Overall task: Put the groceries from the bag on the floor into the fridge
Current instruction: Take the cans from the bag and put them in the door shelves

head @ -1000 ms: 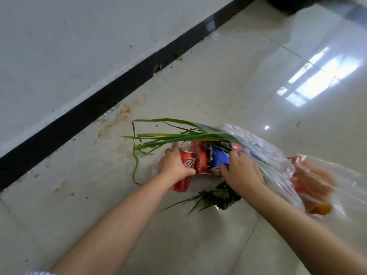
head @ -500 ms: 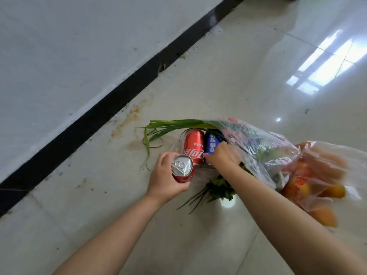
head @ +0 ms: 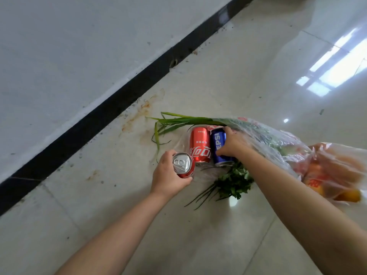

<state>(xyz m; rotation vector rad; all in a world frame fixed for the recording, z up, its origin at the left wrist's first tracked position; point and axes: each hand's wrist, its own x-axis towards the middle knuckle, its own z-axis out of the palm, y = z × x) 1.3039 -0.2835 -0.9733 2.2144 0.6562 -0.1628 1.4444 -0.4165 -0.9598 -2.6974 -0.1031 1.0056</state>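
The pale tiled floor (head: pixel 198 245) meets a grey wall (head: pixel 69 46) along a black skirting strip (head: pixel 111 108) that runs diagonally from lower left to upper right. A clear plastic bag (head: pixel 268 139) lies on its side on the floor, its mouth facing the wall. Beside it on the right, touching it, is a second thin bag (head: pixel 341 169) with round orange fruit (head: pixel 349 195) inside.

Both forearms reach forward and down from the bottom of the view. The left hand (head: pixel 168 175) is raised just off the bag's mouth, its fingers curled round a red can (head: pixel 183 164) held upright, the silver top and pull tab facing the camera. The right hand (head: pixel 232 142) reaches into the mouth of the clear bag, thumb on one side and fingers on the other, gripping a blue Pepsi can (head: pixel 219 146) that lies on its side.

A second red can (head: pixel 200 144) lies touching the blue one on its left; the long axes of both run parallel, their tops pointing back toward the person. Long green onion leaves (head: pixel 178 122) stick out of the bag toward the wall, just beyond the cans. A bunch of leafy green herbs (head: pixel 234 183) lies under the right wrist, thin stems pointing toward the lower left.
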